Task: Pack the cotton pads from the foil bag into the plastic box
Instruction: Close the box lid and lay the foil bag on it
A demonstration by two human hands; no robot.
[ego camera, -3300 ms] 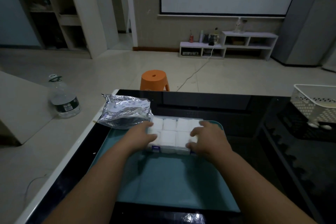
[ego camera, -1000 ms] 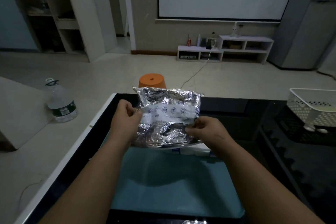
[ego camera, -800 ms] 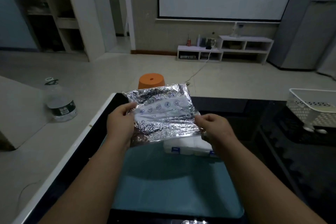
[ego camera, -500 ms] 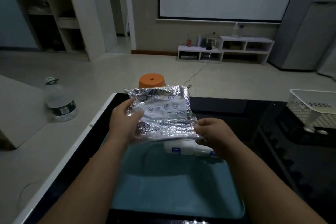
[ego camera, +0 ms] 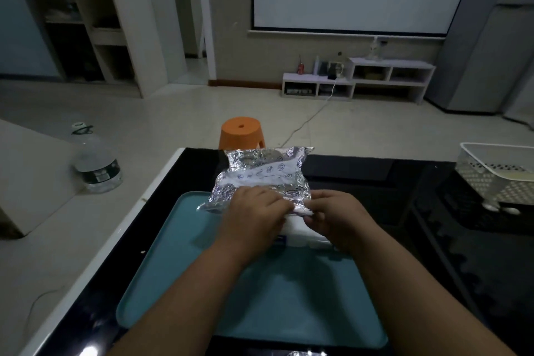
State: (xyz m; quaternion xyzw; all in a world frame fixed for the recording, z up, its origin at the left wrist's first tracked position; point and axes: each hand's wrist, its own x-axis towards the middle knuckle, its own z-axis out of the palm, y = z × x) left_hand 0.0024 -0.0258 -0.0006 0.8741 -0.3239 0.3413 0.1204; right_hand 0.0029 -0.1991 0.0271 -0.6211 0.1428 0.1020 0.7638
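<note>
**Foil bag gripped above the plastic box**

Both hands closed on the near edge of the crinkled foil bag (ego camera: 260,179): left hand (ego camera: 254,211) at 9 o'clock, right hand (ego camera: 335,214) at 3 o'clock. Underneath, only partly visible (cotton pads white inside), the plastic box (ego camera: 300,235) on the teal tray (ego camera: 179,240), atop the black worktop (ego camera: 433,240).
</note>
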